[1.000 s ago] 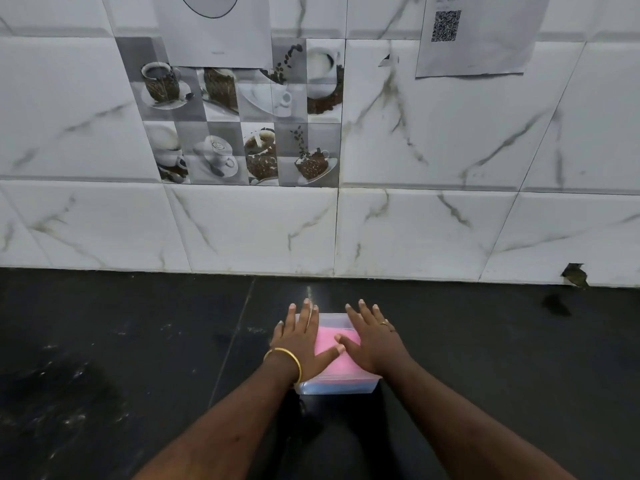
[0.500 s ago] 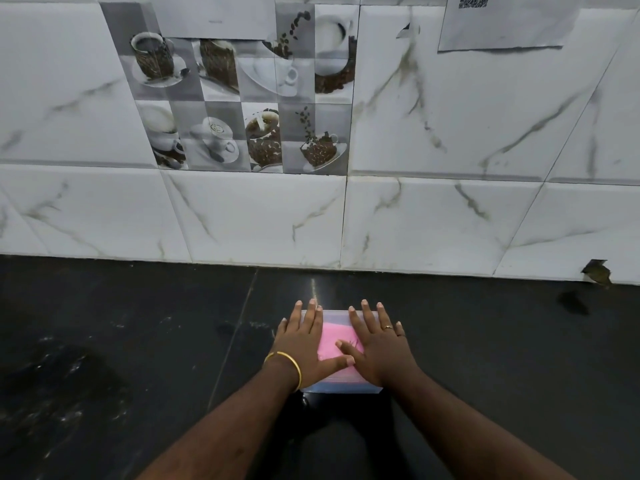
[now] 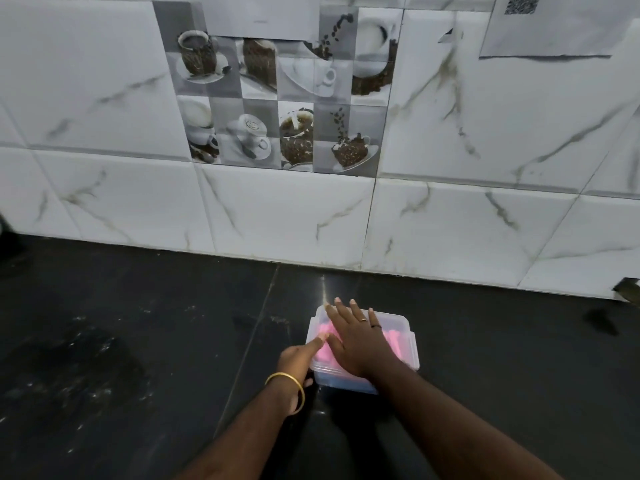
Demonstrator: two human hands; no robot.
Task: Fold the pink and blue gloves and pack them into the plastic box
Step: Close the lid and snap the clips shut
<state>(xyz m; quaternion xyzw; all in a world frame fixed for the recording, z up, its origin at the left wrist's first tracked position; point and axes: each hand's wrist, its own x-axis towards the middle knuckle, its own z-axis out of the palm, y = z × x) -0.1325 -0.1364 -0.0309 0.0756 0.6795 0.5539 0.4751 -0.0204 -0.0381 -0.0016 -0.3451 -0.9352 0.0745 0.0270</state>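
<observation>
A clear plastic box [image 3: 411, 344] stands on the black counter, low in the middle of the view. Folded pink gloves [image 3: 393, 338] show through its top, and a blue layer [image 3: 346, 383] shows through the near wall at the bottom. My right hand [image 3: 356, 337] lies flat on top of the box, fingers spread, pressing down. My left hand [image 3: 298, 358] is at the box's left near corner, with one finger stretched onto the top edge and the other fingers curled. Whether a lid covers the box I cannot tell.
The black counter [image 3: 138, 341] runs wide on both sides of the box. A white marbled tile wall [image 3: 450, 220] rises right behind it, with coffee-picture tiles [image 3: 277, 98] and taped paper sheets [image 3: 547, 26] above.
My left hand has slid off the top to the box's left near corner, leaving one finger on the edge. My right hand now covers the middle. The view has shifted left.
</observation>
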